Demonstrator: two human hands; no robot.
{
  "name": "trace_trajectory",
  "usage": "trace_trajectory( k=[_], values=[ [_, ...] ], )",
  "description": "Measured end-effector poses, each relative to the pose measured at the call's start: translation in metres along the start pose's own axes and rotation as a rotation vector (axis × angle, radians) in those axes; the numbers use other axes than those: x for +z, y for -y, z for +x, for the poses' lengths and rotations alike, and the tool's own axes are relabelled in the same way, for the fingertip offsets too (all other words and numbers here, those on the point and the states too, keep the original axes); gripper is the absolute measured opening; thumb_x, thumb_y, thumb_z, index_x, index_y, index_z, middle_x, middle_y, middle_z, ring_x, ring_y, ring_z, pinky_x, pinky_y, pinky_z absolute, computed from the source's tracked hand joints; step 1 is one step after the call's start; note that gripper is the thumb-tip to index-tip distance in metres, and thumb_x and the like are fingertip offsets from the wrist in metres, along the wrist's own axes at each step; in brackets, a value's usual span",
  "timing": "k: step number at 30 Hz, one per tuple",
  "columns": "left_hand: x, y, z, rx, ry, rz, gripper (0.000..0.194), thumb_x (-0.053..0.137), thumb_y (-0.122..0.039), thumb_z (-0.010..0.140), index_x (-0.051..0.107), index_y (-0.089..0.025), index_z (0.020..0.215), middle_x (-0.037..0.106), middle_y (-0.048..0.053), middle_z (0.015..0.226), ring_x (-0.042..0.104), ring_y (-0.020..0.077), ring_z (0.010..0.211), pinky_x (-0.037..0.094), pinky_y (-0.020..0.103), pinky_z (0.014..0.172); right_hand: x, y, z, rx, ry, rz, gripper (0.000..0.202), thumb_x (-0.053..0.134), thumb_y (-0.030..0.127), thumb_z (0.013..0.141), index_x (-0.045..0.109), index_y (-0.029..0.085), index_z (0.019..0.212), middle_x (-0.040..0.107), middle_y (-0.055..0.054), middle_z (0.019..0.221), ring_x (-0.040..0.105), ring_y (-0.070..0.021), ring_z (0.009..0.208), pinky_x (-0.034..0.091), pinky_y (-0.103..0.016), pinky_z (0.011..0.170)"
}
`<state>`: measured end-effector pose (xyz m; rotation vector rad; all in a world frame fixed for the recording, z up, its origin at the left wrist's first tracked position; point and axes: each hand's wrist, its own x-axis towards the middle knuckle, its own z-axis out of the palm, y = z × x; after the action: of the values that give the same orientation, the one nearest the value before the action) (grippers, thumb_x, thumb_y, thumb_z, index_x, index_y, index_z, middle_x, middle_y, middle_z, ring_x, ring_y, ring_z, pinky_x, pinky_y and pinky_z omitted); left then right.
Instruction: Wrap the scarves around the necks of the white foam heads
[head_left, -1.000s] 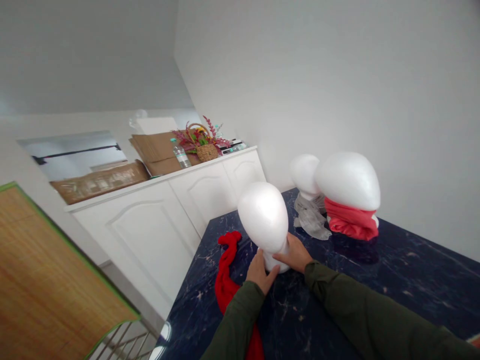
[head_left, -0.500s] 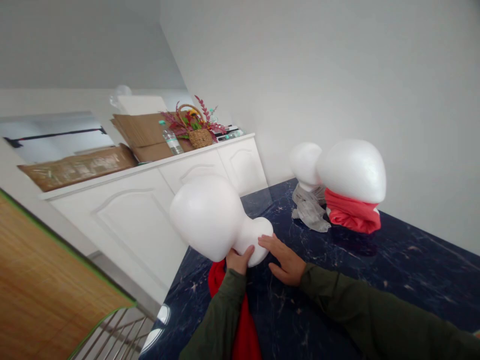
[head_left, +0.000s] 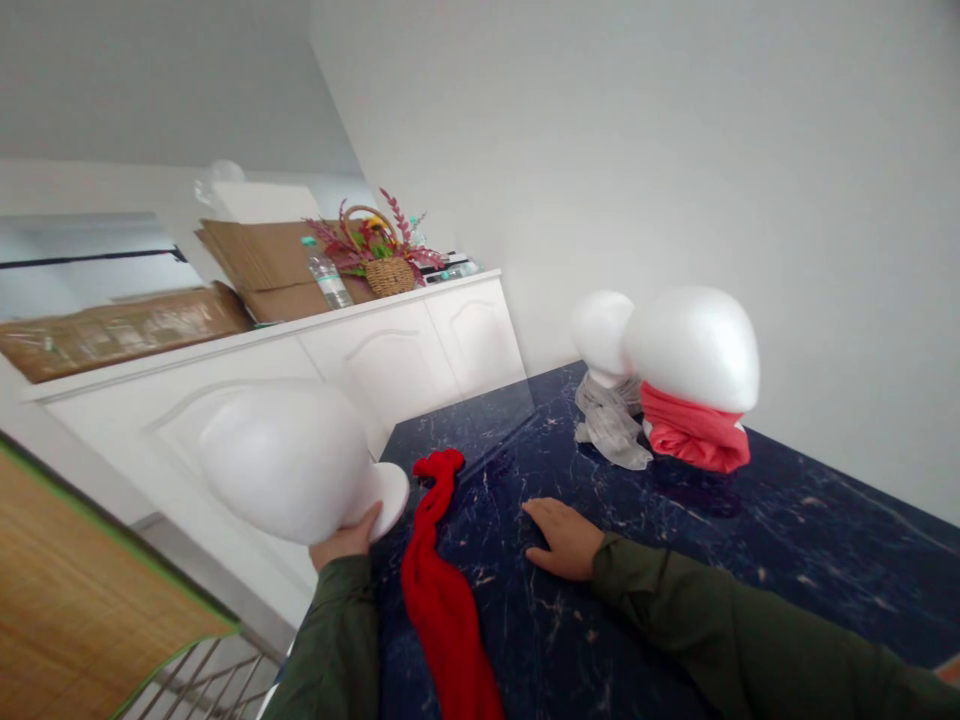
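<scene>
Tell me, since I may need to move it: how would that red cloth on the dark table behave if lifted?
The red cloth lies in a bunched, wrinkled strip on the table, so it is probably floppy and would sag from any grip. It looks thin, so likely light. Pushed, it would probably crumple rather than slide whole.

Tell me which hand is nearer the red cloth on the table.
Left. The left hand, holding a foam head, is just left of the red cloth; the right hand lies flat farther right.
</scene>
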<state>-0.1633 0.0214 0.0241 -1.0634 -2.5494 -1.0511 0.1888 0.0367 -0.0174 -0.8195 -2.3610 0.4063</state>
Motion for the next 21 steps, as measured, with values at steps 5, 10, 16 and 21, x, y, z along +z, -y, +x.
trace_trajectory(
  k=[5, 10, 16, 21],
  values=[
    [0.019, -0.001, 0.012, -0.075, 0.079, 0.089, 0.083, 0.050, -0.063, 0.055, 0.055, 0.007, 0.099, 0.053, 0.029, 0.107, 0.043, 0.0381, 0.109, 0.035, 0.042, 0.092, 0.001, -0.002, 0.000, -0.010, 0.050, -0.063, 0.047, 0.054, 0.034, 0.070, 0.051, 0.014, 0.113, 0.047, -0.012, 0.118, 0.039, -0.0239, 0.111, 0.028, -0.037, 0.098],
    [0.028, 0.002, 0.021, -0.046, 0.059, 0.070, 0.098, 0.053, -0.069, 0.046, 0.050, 0.009, 0.104, 0.049, 0.030, 0.112, 0.041, 0.0391, 0.110, 0.035, 0.042, 0.092, -0.001, -0.002, 0.003, -0.016, 0.027, -0.056, 0.043, 0.057, 0.036, 0.068, 0.056, 0.016, 0.107, 0.049, -0.011, 0.114, 0.042, -0.0239, 0.107, 0.032, -0.037, 0.094],
    [0.031, 0.010, 0.021, -0.053, -0.005, -0.134, 0.109, 0.057, -0.065, 0.042, 0.033, 0.006, 0.121, 0.041, 0.027, 0.123, 0.041, 0.0371, 0.111, 0.037, 0.044, 0.090, -0.002, -0.004, 0.006, -0.014, 0.008, -0.030, 0.039, 0.058, 0.034, 0.067, 0.059, 0.018, 0.102, 0.052, -0.008, 0.109, 0.045, -0.0226, 0.101, 0.035, -0.035, 0.089],
    [0.032, 0.015, 0.024, -0.032, 0.107, -0.022, 0.106, 0.056, -0.066, 0.040, 0.040, 0.009, 0.114, 0.045, 0.031, 0.116, 0.043, 0.0420, 0.107, 0.037, 0.046, 0.088, 0.001, -0.005, 0.007, -0.005, -0.050, 0.034, 0.030, 0.059, 0.029, 0.067, 0.061, 0.019, 0.095, 0.055, -0.006, 0.102, 0.047, -0.0212, 0.096, 0.037, -0.034, 0.087]
  ],
)
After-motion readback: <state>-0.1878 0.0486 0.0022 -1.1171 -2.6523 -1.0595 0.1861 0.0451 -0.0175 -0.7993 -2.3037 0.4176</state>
